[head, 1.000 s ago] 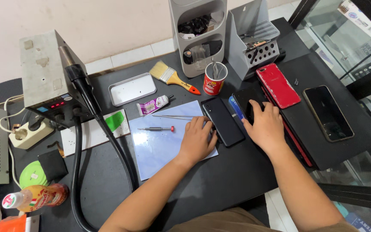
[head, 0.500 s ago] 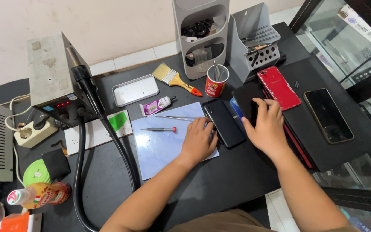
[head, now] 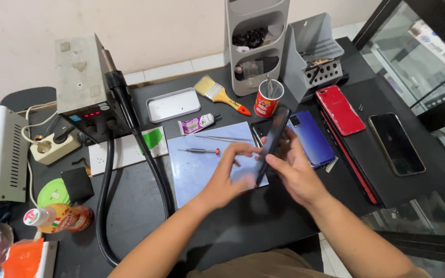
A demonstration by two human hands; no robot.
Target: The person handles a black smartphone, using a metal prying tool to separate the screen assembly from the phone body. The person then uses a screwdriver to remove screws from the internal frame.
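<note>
Your hands grip a slim black phone point(head: 270, 144) with a glossy glass face. Beside it lie a shiny blue phone back point(head: 312, 139) and a glossy red one point(head: 340, 109). The pale blue rubbery mat point(head: 202, 167) looks matt, the black table point(head: 145, 206) smooth, and the rectangular metal tray point(head: 173, 104) brushed.

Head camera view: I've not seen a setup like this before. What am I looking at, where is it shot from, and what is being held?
The one picture comes from a camera on the person's head, looking down at a dark workbench. No machine acts here; two bare hands do the work. The left hand and right hand together hold a thin black phone on edge above a pale blue mat. Beside them lie a blue phone, a red phone and a black phone. Behind are a small screwdriver, a brush, a red cup and a grey box with a hose.
</note>
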